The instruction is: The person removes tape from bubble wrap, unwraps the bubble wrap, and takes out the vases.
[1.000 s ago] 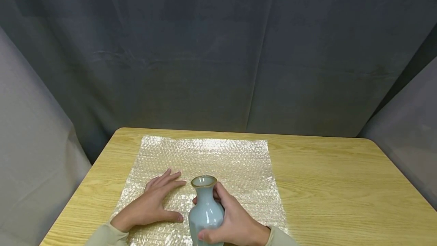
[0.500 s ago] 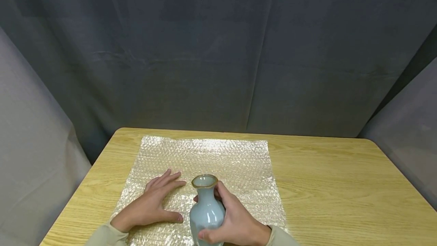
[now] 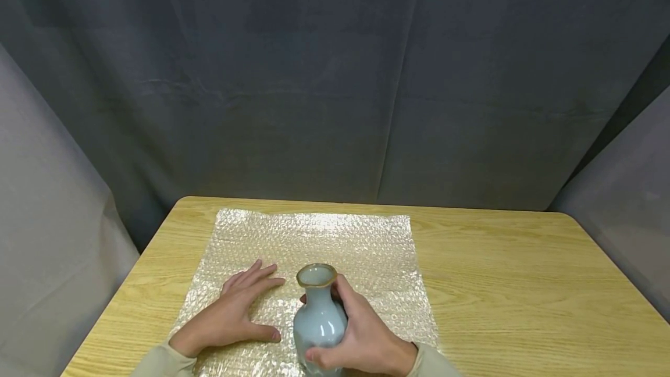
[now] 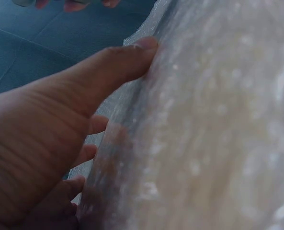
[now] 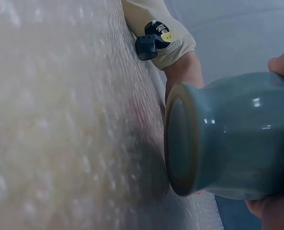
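Note:
A pale blue-green glazed vase (image 3: 320, 327) with a brown rim is gripped by my right hand (image 3: 369, 333), thumb on the near side and fingers behind the neck. In the right wrist view the vase (image 5: 242, 136) shows its brown-edged base, tipped a little and close over the bubble wrap. My left hand (image 3: 238, 316) rests on the bubble wrap (image 3: 314, 237) left of the vase, fingers spread and thumb pointing towards it. The left wrist view has this left hand (image 4: 46, 124) with its thumb and fingertips at the sheet's surface.
The bubble wrap lies flat on a wooden table (image 3: 513, 284), whose bare surface extends to the right. A dark curtain (image 3: 314, 86) hangs behind the back edge. Grey cloth panels stand on the left (image 3: 47, 231) and right. A small black camera (image 5: 149, 45) sits on the left sleeve.
My right hand has shifted the vase slightly to the right and away from me, its mouth now a little more visible. The left hand and bubble wrap have stayed in place.

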The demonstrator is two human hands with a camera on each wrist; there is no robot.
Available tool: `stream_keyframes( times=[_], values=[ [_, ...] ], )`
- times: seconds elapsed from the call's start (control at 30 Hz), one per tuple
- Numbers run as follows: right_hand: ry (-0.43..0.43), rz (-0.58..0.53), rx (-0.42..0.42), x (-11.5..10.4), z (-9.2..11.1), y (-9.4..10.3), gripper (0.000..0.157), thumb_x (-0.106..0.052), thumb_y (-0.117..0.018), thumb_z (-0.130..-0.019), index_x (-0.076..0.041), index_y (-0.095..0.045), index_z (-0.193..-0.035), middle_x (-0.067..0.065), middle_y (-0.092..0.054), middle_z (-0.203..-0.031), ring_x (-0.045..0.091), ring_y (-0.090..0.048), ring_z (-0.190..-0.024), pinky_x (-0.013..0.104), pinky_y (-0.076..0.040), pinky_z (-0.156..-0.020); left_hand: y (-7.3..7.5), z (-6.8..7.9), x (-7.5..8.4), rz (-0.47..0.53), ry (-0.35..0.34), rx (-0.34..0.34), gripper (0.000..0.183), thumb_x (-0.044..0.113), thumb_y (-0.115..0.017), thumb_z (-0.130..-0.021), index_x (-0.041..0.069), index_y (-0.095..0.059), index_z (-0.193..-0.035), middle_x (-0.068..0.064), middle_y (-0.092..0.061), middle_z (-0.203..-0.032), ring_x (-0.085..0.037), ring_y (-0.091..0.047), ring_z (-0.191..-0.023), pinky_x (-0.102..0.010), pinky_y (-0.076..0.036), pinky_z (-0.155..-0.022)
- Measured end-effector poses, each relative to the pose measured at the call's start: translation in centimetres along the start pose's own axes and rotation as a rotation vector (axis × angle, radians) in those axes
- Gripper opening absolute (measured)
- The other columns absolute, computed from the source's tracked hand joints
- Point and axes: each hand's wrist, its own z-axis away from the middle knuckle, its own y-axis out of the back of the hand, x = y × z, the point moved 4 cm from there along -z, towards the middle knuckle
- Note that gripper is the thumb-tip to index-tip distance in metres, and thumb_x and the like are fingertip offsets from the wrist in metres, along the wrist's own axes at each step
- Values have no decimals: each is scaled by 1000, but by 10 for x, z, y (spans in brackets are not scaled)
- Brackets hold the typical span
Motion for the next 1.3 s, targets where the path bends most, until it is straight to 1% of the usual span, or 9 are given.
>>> stream_keyframes(
  times=[0.1,0.3,0.5,0.67,0.83,0.97,1.07,1.17,1.3],
  values=[
    [9,25,7,0,0,2,86,-20,-88,-76,-20,-38,-147,19,-66,-126,11,-69,-110,31,-62,-85,0,0,-1,-8,-1,4,93,69,-83,-70,22,-58,-146,-11,-41,-166,-45,-23,-159,-71,-17,-119],
    [19,88,17,0,-1,4,88,-23,-88,-77,-20,-37,-149,11,-67,-127,11,-68,-110,31,-61,-87,-1,0,-2,-7,-3,2,93,69,-83,-70,22,-57,-146,-10,-41,-166,-45,-23,-159,-71,-17,-119],
    [24,125,22,1,-2,6,88,-24,-87,-79,-20,-35,-149,13,-67,-128,11,-67,-110,30,-60,-87,-1,0,-2,-12,-5,5,93,70,-82,-70,22,-57,-147,-10,-41,-166,-45,-23,-159,-71,-17,-119],
    [10,126,33,1,-2,7,87,-25,-87,-79,-21,-35,-150,8,-65,-130,10,-67,-111,30,-60,-88,-1,0,-2,-12,3,-1,94,71,-82,-70,23,-57,-147,-10,-40,-166,-44,-23,-159,-72,-17,-120],
    [-1,106,55,1,-1,8,86,-23,-87,-79,-20,-37,-149,9,-66,-130,11,-68,-111,31,-60,-88,-1,0,-2,-10,6,-1,93,71,-82,-70,23,-58,-146,-10,-40,-166,-44,-23,-159,-72,-17,-120],
    [11,138,75,0,-2,10,89,-23,-88,-77,-19,-37,-149,12,-66,-130,11,-68,-111,31,-60,-88,0,0,-2,-10,1,0,93,71,-82,-70,24,-58,-146,-10,-40,-166,-44,-23,-159,-72,-17,-120],
    [1,154,92,1,-3,12,91,-23,-90,-76,-20,-36,-150,13,-65,-132,11,-67,-112,31,-59,-90,0,0,-2,-2,0,-4,93,71,-82,-71,23,-57,-147,-10,-40,-166,-45,-23,-159,-72,-16,-119],
    [-23,155,107,2,-3,13,92,-23,-91,-75,-22,-36,-149,12,-64,-133,11,-66,-113,32,-59,-92,0,0,-2,10,7,-13,93,71,-82,-71,23,-57,-147,-10,-40,-166,-45,-22,-159,-72,-16,-120],
    [-28,175,125,3,-3,16,90,-24,-92,-75,-22,-37,-147,11,-65,-132,10,-66,-111,32,-59,-92,0,-1,-2,17,22,-18,93,70,-83,-70,23,-58,-147,-9,-40,-166,-44,-21,-160,-72,-15,-120]
  ],
)
